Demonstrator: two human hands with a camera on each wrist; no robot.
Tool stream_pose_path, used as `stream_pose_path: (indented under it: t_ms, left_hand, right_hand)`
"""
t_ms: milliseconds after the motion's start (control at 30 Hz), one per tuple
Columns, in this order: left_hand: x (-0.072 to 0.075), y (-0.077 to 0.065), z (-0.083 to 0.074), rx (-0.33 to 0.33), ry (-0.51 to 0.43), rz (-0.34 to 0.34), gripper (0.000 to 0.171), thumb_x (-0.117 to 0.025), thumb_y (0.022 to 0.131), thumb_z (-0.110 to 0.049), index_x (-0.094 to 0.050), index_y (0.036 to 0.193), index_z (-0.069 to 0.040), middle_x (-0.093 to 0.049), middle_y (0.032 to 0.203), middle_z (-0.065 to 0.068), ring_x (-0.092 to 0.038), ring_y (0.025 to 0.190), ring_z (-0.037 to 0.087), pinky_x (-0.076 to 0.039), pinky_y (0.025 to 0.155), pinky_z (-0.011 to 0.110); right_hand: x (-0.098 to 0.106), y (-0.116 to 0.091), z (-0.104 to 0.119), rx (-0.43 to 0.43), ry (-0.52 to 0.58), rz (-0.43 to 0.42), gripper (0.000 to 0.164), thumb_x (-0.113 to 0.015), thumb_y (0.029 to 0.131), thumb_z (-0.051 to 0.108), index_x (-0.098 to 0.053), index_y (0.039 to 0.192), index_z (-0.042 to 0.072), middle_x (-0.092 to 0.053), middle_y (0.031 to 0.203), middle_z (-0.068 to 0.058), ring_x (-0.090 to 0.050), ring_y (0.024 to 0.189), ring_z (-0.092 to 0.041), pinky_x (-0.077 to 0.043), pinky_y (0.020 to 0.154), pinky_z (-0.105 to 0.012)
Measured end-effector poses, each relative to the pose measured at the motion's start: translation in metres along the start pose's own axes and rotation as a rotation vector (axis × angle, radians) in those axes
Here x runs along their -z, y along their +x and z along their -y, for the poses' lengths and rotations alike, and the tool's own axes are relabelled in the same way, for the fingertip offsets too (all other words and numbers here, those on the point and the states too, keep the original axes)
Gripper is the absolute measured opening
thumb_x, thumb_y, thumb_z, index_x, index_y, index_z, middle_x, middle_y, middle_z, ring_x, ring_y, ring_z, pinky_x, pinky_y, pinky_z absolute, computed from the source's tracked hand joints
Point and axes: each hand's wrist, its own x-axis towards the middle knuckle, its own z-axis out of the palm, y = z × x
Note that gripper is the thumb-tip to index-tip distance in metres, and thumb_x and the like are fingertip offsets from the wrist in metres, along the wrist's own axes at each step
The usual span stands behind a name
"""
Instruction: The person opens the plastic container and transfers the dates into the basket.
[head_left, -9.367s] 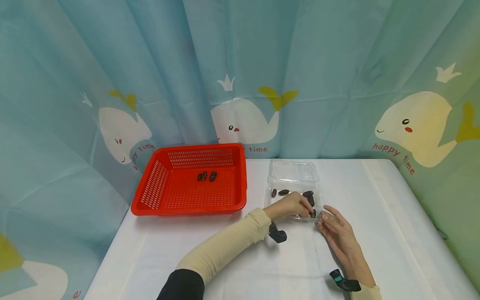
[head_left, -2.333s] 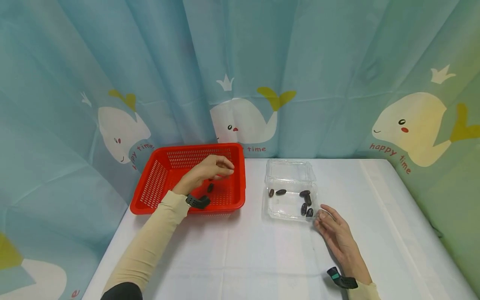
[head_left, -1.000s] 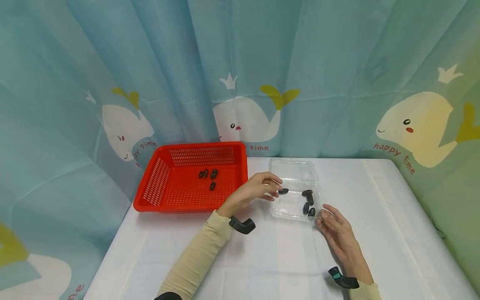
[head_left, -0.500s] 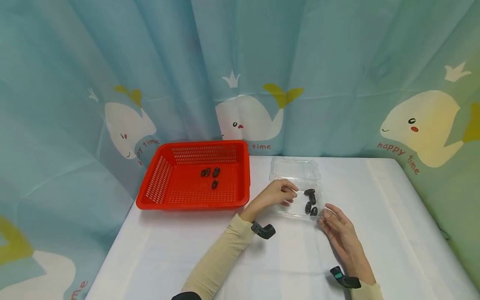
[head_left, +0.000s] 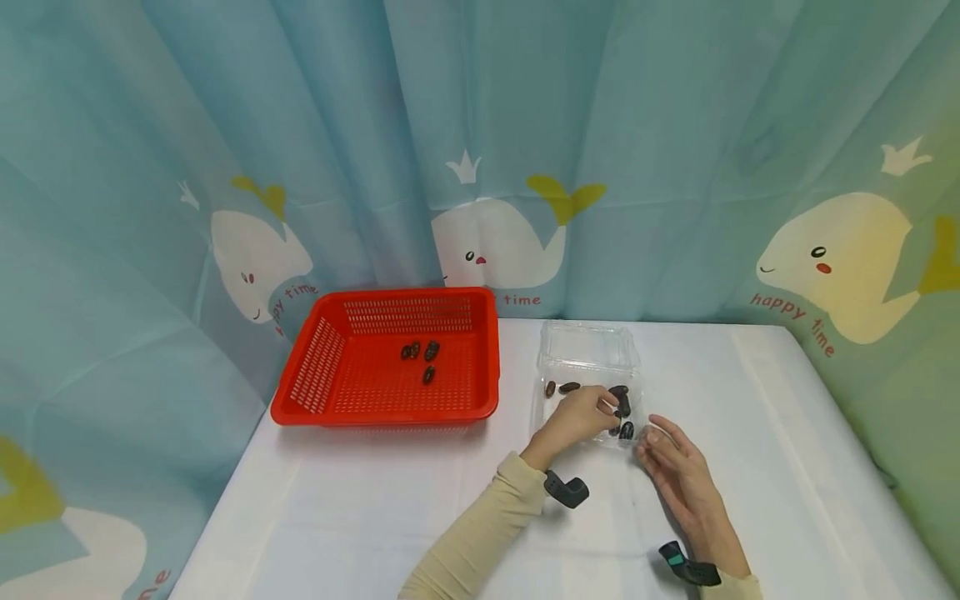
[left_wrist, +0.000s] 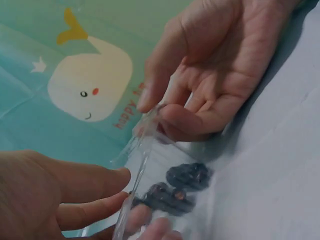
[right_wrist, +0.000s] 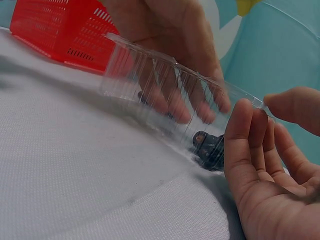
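My left hand (head_left: pixel 577 417) reaches down into a clear plastic clamshell box (head_left: pixel 542 421), its thumb and fingertips right at a dark, oval date (head_left: pixel 616 427). In the right wrist view, the fingers of the left hand (right_wrist: pixel 170 50) hang spread behind the clear wall. My right hand (head_left: pixel 686 483) pinches the near right corner of the box between thumb and index finger. Close by that corner lies another wrinkled date (left_wrist: pixel 189 176), visible through the plastic in the left wrist view. More dates (head_left: pixel 570 387) lie towards the back of the box.
A red slotted basket (head_left: pixel 382 417) stands to the left, with several dates (head_left: pixel 429 375) on its floor. The box's transparent lid (head_left: pixel 588 343) is folded back towards the curtain (head_left: pixel 660 167). A white cloth (head_left: pixel 360 517) covers the table.
One more date lies in the basket than at first. My left hand has moved from over the basket rightward and down into the box. The right hand stays at the box's corner.
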Motion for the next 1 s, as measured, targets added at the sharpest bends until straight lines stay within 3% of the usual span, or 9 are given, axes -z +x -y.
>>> stream_pose_path:
  t_ms: [100, 233, 367, 600, 733, 1000]
  left_hand:
    - [-0.005, 0.001, -0.002, 0.014, 0.043, 0.006, 0.029, -0.08, 0.09, -0.021, -0.076, 0.116, -0.009, -0.078, 0.101, 0.003, -0.064, 0.079, 0.004, -0.048, 0.065, 0.016]
    - [-0.007, 0.003, -0.005, 0.022, 0.028, 0.027, 0.032, -0.081, 0.089, -0.021, -0.076, 0.116, -0.005, -0.078, 0.101, 0.005, -0.065, 0.078, 0.005, -0.05, 0.066, 0.016]
    - [-0.01, 0.007, -0.007, 0.04, 0.052, 0.002, 0.033, -0.082, 0.088, -0.021, -0.077, 0.116, -0.004, -0.079, 0.102, 0.006, -0.067, 0.081, 0.007, -0.051, 0.068, 0.017]
    - [-0.023, 0.014, -0.005, -0.006, 0.299, -0.097, 0.034, -0.085, 0.085, -0.023, -0.079, 0.114, -0.007, -0.079, 0.104, 0.002, -0.07, 0.091, 0.01, -0.052, 0.077, 0.017]
    - [-0.026, 0.015, -0.005, -0.018, 0.362, -0.122, 0.028, -0.087, 0.082, -0.023, -0.08, 0.106, -0.011, -0.078, 0.1, -0.001, -0.069, 0.093, 0.01, -0.051, 0.079, 0.017]
    - [-0.029, 0.013, -0.002, -0.034, 0.373, -0.156, 0.013, -0.087, 0.079, -0.016, -0.078, 0.088, -0.014, -0.076, 0.085, -0.004, -0.064, 0.074, 0.007, -0.046, 0.066, 0.015]
  right_hand:
    - [0.0, -0.001, -0.002, 0.01, -0.001, 0.012, 0.026, -0.052, 0.109, 0.009, -0.054, 0.131, 0.023, -0.064, 0.107, 0.01, -0.067, 0.097, -0.002, -0.057, 0.091, -0.017]
    - [0.001, 0.0, -0.001, 0.02, -0.005, 0.01, 0.026, -0.052, 0.109, 0.009, -0.054, 0.132, 0.022, -0.065, 0.108, 0.01, -0.067, 0.097, -0.003, -0.057, 0.091, -0.017]
    - [0.002, 0.0, -0.001, 0.015, -0.007, 0.006, 0.026, -0.052, 0.109, 0.009, -0.054, 0.132, 0.022, -0.065, 0.108, 0.01, -0.067, 0.097, -0.002, -0.057, 0.091, -0.017]
    - [0.001, 0.0, 0.001, 0.002, -0.022, -0.009, 0.027, -0.053, 0.109, 0.01, -0.054, 0.132, 0.024, -0.064, 0.108, 0.01, -0.067, 0.097, -0.002, -0.057, 0.091, -0.017]
    - [0.0, 0.0, 0.002, -0.006, -0.032, -0.016, 0.027, -0.054, 0.108, 0.011, -0.054, 0.132, 0.024, -0.064, 0.107, 0.011, -0.067, 0.097, -0.002, -0.057, 0.091, -0.017]
    - [-0.001, 0.0, 0.0, -0.006, -0.018, -0.017, 0.027, -0.054, 0.108, 0.01, -0.056, 0.13, 0.025, -0.065, 0.107, 0.011, -0.066, 0.096, -0.002, -0.058, 0.09, -0.018]
